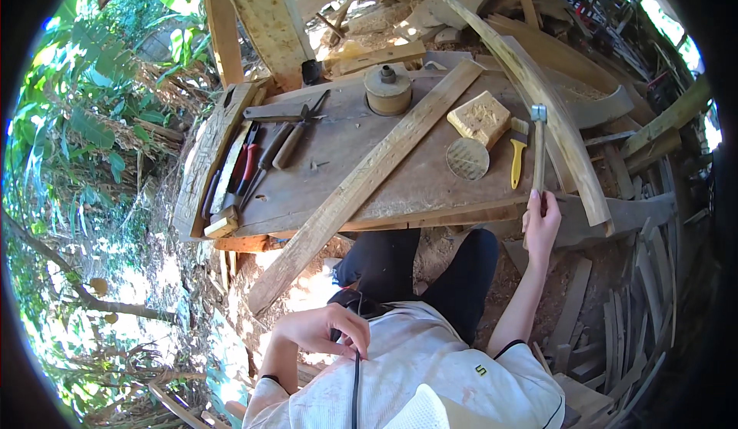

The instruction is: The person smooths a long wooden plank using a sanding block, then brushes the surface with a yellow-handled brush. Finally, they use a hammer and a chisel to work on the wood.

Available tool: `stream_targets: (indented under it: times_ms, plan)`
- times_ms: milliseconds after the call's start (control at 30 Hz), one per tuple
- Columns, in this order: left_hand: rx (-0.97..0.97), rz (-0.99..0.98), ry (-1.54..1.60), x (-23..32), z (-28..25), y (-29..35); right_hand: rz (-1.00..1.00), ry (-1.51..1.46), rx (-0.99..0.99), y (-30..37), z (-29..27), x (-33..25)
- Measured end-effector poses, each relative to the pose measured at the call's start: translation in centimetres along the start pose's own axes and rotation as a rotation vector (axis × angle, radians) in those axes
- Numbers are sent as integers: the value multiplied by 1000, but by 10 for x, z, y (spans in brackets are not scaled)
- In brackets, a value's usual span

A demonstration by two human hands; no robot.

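Note:
My right hand (543, 221) is wrapped round the wooden handle of a hammer (539, 152), held upright at the table's right end with its metal head pointing away from me. Close to my chest, my left hand (327, 329) has its fingers curled in a pinch on a thin black cable (355, 390) that runs down my shirt. Just left of the hammer lies a yellow-handled brush (517, 164). Beside it are a rough wood block (480, 118) and a round tin lid (467, 159). A long plank (377, 171) slants across the worktable (323, 191), its near end overhanging the edge.
At the table's left lie chisels (288, 144), red-handled pliers (247, 166) and a handsaw-like flat tool (275, 112). A round can (387, 91) stands at the back. A long curved wood strip (538, 98) leans along the right, near scrap wood piles (638, 275). Plants (100, 121) grow at left.

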State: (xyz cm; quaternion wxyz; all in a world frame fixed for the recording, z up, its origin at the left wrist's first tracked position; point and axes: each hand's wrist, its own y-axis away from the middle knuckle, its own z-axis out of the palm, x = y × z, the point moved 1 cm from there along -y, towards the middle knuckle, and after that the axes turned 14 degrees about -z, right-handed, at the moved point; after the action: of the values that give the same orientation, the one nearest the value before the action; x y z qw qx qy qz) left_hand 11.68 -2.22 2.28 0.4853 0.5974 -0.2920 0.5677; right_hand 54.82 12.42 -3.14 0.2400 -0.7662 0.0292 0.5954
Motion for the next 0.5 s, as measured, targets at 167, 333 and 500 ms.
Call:
stream_targets:
  times_ms: [167, 333, 500]
  plan:
    - [-48, 161, 60, 5, -10, 1, 47, -134, 61, 34, -11, -4]
    - [-14, 146, 47, -6, -7, -7, 48, -237, 72, 56, -18, 1]
    - [390, 118, 142, 3, -28, 2, -46, -488, 25, 82, -19, 0]
